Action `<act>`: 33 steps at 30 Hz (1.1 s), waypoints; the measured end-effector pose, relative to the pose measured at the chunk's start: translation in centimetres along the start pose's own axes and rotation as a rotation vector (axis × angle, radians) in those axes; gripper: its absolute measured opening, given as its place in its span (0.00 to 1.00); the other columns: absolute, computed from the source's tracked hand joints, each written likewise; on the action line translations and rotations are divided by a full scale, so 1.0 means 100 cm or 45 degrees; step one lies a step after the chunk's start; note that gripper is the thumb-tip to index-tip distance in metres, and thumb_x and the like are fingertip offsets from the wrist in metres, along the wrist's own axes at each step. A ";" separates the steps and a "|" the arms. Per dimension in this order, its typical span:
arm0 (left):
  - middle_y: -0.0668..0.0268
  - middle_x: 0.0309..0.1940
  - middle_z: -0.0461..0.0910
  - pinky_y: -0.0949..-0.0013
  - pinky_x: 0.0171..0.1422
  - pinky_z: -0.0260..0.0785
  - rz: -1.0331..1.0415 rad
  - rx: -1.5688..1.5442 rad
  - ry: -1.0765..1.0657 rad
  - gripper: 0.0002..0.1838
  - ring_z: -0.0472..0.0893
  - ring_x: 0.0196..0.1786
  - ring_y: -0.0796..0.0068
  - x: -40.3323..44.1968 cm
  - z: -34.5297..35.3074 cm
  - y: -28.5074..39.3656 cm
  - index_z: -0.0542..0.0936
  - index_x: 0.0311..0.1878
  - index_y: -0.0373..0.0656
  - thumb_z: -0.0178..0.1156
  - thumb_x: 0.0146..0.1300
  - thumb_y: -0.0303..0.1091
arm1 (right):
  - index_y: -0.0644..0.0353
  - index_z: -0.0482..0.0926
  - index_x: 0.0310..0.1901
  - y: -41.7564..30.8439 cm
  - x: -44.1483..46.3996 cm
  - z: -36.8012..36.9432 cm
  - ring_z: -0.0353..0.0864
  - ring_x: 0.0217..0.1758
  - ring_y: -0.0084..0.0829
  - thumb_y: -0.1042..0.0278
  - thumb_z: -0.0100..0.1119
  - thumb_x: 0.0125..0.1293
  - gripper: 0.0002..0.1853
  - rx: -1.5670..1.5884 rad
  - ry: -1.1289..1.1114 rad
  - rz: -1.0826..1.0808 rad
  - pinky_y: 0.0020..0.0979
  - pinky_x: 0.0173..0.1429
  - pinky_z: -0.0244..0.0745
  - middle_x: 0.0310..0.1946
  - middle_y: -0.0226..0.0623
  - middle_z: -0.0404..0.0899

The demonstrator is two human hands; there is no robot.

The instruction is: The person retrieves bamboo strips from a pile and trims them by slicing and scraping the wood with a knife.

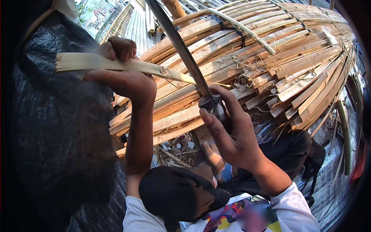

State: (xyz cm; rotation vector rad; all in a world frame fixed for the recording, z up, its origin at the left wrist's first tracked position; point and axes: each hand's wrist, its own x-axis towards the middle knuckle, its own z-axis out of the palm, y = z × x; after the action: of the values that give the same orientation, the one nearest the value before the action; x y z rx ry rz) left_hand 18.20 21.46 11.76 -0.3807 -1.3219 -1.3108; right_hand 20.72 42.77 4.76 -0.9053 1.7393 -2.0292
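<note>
My left hand (133, 83) is closed around a pale split bamboo strip (81, 62), with the fingers over its upper edge and the thumb along its lower side. The strip reaches from a rough-cut end at the left to a thin right end beside the blade. My right hand (239, 139) grips the dark handle (217, 108) of a long knife (176, 40). Its blade points up and away to the left. The strip's narrow end meets the blade a little above the handle; whether they touch, I cannot tell.
A large pile of split bamboo strips (305, 83) lies ahead and to the right, with a bamboo pole (247, 31) across it. Dark plastic sheeting (58, 127) covers the left side. My black-clad knee (177, 189) is below, and bits of scrap (177, 149) litter the ground.
</note>
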 end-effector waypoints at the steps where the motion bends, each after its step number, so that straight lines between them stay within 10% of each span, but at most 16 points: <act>1: 0.69 0.23 0.57 0.72 0.32 0.47 0.050 0.202 0.007 0.38 0.52 0.27 0.79 -0.002 0.000 -0.001 0.57 0.33 0.46 0.22 0.67 0.77 | 0.66 0.66 0.62 -0.001 -0.002 0.005 0.75 0.25 0.23 0.66 0.58 0.72 0.22 0.061 0.018 -0.067 0.31 0.32 0.70 0.24 0.41 0.75; 9: 0.68 0.32 0.59 0.70 0.43 0.54 0.379 0.549 -0.132 0.38 0.61 0.36 0.74 0.001 -0.015 -0.004 0.60 0.35 0.46 0.31 0.66 0.78 | 0.66 0.67 0.60 0.017 0.001 -0.008 0.80 0.24 0.40 0.66 0.58 0.71 0.21 -0.282 -0.130 0.054 0.35 0.33 0.73 0.25 0.47 0.79; 10: 0.68 0.32 0.59 0.70 0.43 0.54 0.382 0.550 -0.137 0.38 0.61 0.36 0.74 0.002 -0.013 -0.006 0.60 0.35 0.46 0.31 0.66 0.78 | 0.65 0.68 0.63 0.009 0.000 -0.009 0.62 0.25 0.13 0.65 0.60 0.72 0.23 -0.201 -0.126 -0.014 0.20 0.30 0.61 0.23 0.28 0.70; 15: 0.67 0.32 0.59 0.72 0.46 0.57 0.496 0.546 -0.199 0.34 0.62 0.37 0.74 0.003 -0.012 -0.008 0.61 0.37 0.44 0.27 0.72 0.71 | 0.65 0.67 0.65 -0.008 -0.003 -0.003 0.63 0.28 0.12 0.66 0.59 0.72 0.24 0.188 -0.032 -0.352 0.19 0.32 0.60 0.35 0.24 0.72; 19: 0.67 0.33 0.56 0.66 0.46 0.54 0.742 0.615 -0.281 0.26 0.60 0.38 0.72 0.004 -0.008 -0.009 0.58 0.34 0.44 0.32 0.78 0.58 | 0.68 0.72 0.61 0.029 0.006 -0.012 0.64 0.28 0.16 0.61 0.60 0.72 0.23 -0.320 -0.138 0.140 0.22 0.32 0.62 0.29 0.28 0.73; 22: 0.67 0.33 0.59 0.65 0.46 0.56 0.819 0.700 -0.363 0.24 0.61 0.38 0.71 0.013 -0.024 -0.013 0.59 0.34 0.43 0.35 0.79 0.55 | 0.67 0.73 0.58 0.053 0.013 -0.021 0.74 0.28 0.24 0.60 0.58 0.72 0.21 -0.420 0.003 -0.043 0.31 0.37 0.71 0.27 0.40 0.79; 30: 0.63 0.36 0.69 0.76 0.40 0.55 0.585 0.744 -0.121 0.27 0.64 0.36 0.79 0.006 -0.014 -0.013 0.64 0.32 0.42 0.40 0.76 0.58 | 0.66 0.72 0.58 -0.026 0.013 -0.021 0.63 0.24 0.12 0.59 0.59 0.73 0.21 0.385 -0.141 -0.003 0.20 0.27 0.57 0.26 0.26 0.72; 33: 0.60 0.38 0.72 0.72 0.43 0.57 0.744 0.985 -0.147 0.28 0.67 0.37 0.74 0.004 -0.011 -0.005 0.66 0.32 0.42 0.36 0.77 0.57 | 0.67 0.72 0.58 0.021 0.012 -0.005 0.77 0.31 0.24 0.61 0.60 0.71 0.21 -0.163 -0.144 0.092 0.29 0.37 0.71 0.31 0.42 0.80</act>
State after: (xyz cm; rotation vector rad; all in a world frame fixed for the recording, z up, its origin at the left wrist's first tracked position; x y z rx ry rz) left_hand 18.20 20.25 11.51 -0.2628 -1.5475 -0.2515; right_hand 19.16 42.02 3.05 -0.9614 1.8287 -1.8027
